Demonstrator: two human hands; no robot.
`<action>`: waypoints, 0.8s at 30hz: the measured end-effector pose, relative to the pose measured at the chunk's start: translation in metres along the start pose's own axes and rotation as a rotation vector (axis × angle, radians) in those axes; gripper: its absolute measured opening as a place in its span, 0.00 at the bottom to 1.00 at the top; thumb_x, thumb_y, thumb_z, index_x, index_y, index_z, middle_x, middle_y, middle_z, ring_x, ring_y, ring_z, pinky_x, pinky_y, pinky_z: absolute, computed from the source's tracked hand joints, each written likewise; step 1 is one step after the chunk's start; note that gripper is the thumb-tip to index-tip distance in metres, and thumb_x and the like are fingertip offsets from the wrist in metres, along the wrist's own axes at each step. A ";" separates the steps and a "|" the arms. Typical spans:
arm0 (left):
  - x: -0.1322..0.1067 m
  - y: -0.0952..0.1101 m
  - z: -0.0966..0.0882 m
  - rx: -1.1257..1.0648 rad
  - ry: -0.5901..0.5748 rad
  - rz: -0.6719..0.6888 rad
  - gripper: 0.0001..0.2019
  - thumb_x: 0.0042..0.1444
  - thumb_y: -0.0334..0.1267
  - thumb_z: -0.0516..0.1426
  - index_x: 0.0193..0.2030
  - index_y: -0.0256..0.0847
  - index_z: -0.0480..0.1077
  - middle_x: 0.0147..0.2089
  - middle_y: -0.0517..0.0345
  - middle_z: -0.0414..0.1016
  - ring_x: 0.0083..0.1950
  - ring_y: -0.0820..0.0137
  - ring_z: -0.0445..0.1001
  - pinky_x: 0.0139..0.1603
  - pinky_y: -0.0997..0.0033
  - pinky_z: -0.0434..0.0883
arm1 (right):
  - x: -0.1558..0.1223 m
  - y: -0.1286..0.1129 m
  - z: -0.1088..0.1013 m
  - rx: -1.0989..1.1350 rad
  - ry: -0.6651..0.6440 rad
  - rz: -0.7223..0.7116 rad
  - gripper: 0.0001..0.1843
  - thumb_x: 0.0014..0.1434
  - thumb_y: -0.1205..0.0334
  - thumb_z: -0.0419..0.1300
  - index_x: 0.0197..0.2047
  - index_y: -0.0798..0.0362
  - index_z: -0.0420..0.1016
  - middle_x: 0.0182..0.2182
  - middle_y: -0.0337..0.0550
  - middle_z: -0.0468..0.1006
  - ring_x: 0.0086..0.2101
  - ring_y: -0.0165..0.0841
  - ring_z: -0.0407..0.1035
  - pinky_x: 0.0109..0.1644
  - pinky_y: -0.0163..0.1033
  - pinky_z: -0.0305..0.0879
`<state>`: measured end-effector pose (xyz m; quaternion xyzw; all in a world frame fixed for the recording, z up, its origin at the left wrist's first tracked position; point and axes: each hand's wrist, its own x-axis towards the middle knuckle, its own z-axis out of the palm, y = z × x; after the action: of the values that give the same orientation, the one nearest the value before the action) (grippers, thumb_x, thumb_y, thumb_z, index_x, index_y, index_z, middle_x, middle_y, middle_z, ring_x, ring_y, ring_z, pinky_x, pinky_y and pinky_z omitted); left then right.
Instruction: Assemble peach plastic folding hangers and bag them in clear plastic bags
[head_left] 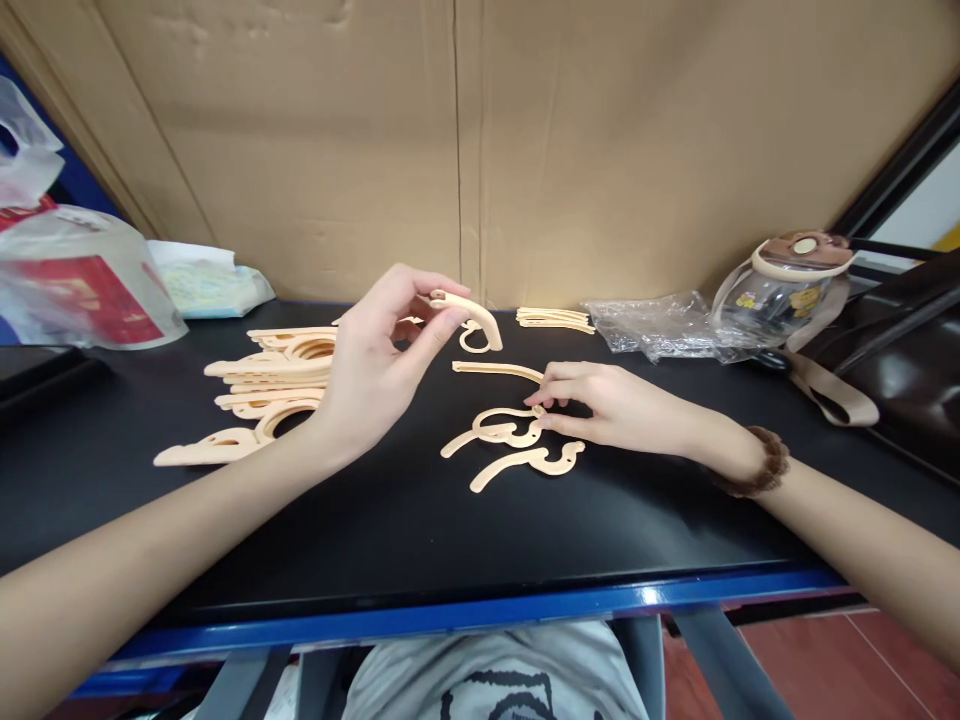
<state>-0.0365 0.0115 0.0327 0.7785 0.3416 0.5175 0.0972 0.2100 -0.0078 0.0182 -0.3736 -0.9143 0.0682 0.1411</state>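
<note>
Pinched in my left hand (382, 360), above the table, is a curved beige plastic hanger arm (480, 318). Thumb and fingers of my right hand (600, 400) close on the end of a beige hanger hook (491, 412), which is low over the table and overlaps another curved piece. Just nearer to me lies a similar curved hanger piece (529, 462) with a hooked end. A slim hanger arm (491, 368) rests behind my right fingers, which hide its right end. Part of another ring-shaped piece (472, 338) shows behind the piece in my left hand.
Several beige hanger pieces (270, 370) are piled left of my left hand. Thin strips (555, 319) lie at the back, beside a clear plastic bag (667, 325). A bottle (787, 290) and dark bag (892, 360) stand right; a tissue pack (210, 280) and plastic bag (82, 280) left.
</note>
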 end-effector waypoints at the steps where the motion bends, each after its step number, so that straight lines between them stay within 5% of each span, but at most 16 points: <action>1: -0.001 0.001 0.000 0.040 0.016 0.047 0.08 0.64 0.45 0.53 0.45 0.48 0.69 0.44 0.57 0.71 0.43 0.69 0.72 0.37 0.70 0.72 | 0.000 0.000 0.000 0.018 -0.010 0.009 0.14 0.64 0.53 0.54 0.46 0.51 0.75 0.41 0.44 0.75 0.38 0.34 0.70 0.41 0.39 0.63; 5: -0.005 0.006 -0.001 0.205 0.105 0.287 0.04 0.63 0.41 0.55 0.44 0.49 0.69 0.48 0.56 0.70 0.50 0.66 0.70 0.49 0.63 0.72 | 0.000 0.000 0.000 0.147 -0.017 0.055 0.13 0.62 0.50 0.57 0.39 0.52 0.71 0.34 0.41 0.74 0.34 0.32 0.68 0.38 0.38 0.62; 9: -0.009 0.008 0.001 0.172 0.019 0.350 0.05 0.67 0.40 0.47 0.46 0.47 0.62 0.48 0.56 0.75 0.53 0.65 0.72 0.56 0.55 0.68 | 0.002 0.003 0.002 0.417 0.013 0.105 0.11 0.61 0.52 0.58 0.39 0.51 0.67 0.32 0.39 0.74 0.33 0.32 0.68 0.39 0.38 0.64; 17: -0.008 0.006 0.002 0.177 -0.143 0.369 0.08 0.65 0.41 0.47 0.37 0.46 0.63 0.32 0.58 0.72 0.35 0.67 0.72 0.39 0.64 0.69 | 0.007 0.009 0.002 0.830 0.254 0.286 0.15 0.51 0.54 0.67 0.34 0.51 0.66 0.29 0.35 0.72 0.32 0.30 0.67 0.40 0.38 0.64; 24: -0.011 0.015 0.002 0.314 -0.187 0.612 0.10 0.67 0.36 0.47 0.39 0.42 0.68 0.38 0.55 0.73 0.37 0.71 0.73 0.36 0.73 0.69 | 0.004 0.008 -0.005 0.963 0.380 0.342 0.13 0.52 0.53 0.66 0.29 0.52 0.70 0.29 0.37 0.71 0.30 0.28 0.62 0.38 0.36 0.60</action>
<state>-0.0309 -0.0060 0.0315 0.8942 0.1578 0.3903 -0.1523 0.2141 0.0013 0.0216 -0.4157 -0.6643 0.4325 0.4460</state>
